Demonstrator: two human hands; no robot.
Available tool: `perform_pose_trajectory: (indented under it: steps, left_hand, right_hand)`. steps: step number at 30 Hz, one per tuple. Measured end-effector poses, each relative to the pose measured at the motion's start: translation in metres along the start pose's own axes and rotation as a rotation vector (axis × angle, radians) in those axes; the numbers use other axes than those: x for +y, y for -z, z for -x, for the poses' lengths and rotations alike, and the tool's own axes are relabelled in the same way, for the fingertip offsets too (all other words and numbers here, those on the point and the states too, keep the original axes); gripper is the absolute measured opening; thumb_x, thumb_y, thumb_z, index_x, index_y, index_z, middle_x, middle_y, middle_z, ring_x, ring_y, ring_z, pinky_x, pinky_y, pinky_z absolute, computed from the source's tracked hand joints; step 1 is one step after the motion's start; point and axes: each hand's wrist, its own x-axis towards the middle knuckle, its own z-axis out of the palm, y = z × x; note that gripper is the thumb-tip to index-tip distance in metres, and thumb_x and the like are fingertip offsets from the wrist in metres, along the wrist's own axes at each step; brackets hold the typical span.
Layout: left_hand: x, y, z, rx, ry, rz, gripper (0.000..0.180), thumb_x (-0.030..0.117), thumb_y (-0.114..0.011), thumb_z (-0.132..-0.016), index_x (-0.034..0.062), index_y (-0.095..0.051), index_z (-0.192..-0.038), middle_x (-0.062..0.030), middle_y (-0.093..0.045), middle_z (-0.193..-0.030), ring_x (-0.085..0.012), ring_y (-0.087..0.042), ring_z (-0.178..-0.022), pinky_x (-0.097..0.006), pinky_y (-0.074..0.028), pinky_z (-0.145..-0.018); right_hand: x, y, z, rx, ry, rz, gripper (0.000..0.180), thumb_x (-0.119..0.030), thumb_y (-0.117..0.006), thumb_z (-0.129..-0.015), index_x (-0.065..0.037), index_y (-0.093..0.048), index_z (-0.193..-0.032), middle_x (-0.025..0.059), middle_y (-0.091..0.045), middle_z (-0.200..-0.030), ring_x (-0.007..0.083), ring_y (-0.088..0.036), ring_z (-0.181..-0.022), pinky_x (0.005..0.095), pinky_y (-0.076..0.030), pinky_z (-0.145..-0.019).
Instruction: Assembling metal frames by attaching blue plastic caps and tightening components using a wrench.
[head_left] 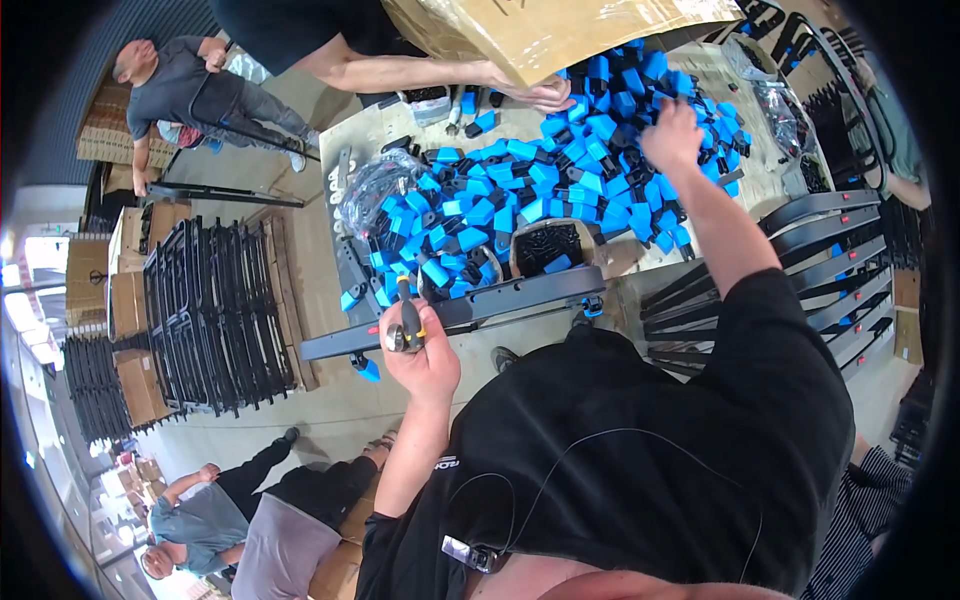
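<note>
My left hand [420,362] is closed round a hammer [404,334] with a shiny round metal head and a yellow-and-black handle. Just beyond it, a long dark metal bar [500,300] lies along the table's near edge, with blue-and-black pieces at its underside. My right hand [672,138] reaches over the right part of a large heap of blue-and-black plastic end pieces [540,178]. Its fingers look spread over the pieces, and their tips are partly hidden. Nothing held shows in it.
Across the table, a co-worker's hand [545,92] is beside a tilted cardboard box [600,35] above the heap. A container of small black parts [548,248] and a clear plastic bag [380,190] are on the table. Dark frames [215,310] stand stacked left; curved bars [830,250] at right.
</note>
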Motion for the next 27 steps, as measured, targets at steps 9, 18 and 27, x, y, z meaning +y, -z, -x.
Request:
perform_pose_trajectory:
  steps: [9,18,27]
  left_hand:
    - [0.001,-0.004,0.004,0.007,0.070,-0.029,0.008,0.002,-0.058,-0.097,-0.0037,-0.063,-0.100,-0.0115,-0.062,-0.099,-0.0209,-0.059,-0.089,-0.033,-0.047,-0.082]
    - [-0.007,-0.003,0.007,0.002,0.035,0.002,0.009,0.002,-0.058,-0.098,-0.0041,-0.062,-0.103,-0.0105,-0.063,-0.099,-0.0195,-0.059,-0.091,-0.032,-0.047,-0.082]
    - [-0.004,-0.007,0.007,0.049,0.042,0.033,0.009,0.005,-0.059,-0.100,-0.0027,-0.061,-0.105,-0.0095,-0.061,-0.100,-0.0172,-0.056,-0.088,-0.031,-0.047,-0.080]
  right_hand:
    - [-0.052,0.013,0.029,-0.169,0.464,-0.080,0.070,-0.046,-0.074,-0.080,-0.027,-0.053,-0.144,0.0111,-0.041,-0.154,0.0347,-0.030,-0.149,0.0729,-0.024,-0.112]
    - [0.040,-0.007,-0.013,-0.188,0.201,0.088,0.066,-0.054,-0.062,-0.088,-0.025,-0.051,-0.147,0.0046,-0.044,-0.154,0.0307,-0.033,-0.147,0.0655,-0.033,-0.109]
    - [0.069,-0.005,-0.050,-0.091,-0.185,0.065,0.060,-0.054,-0.058,-0.092,-0.030,-0.051,-0.147,0.0059,-0.047,-0.149,0.0311,-0.039,-0.141,0.0626,-0.041,-0.101]
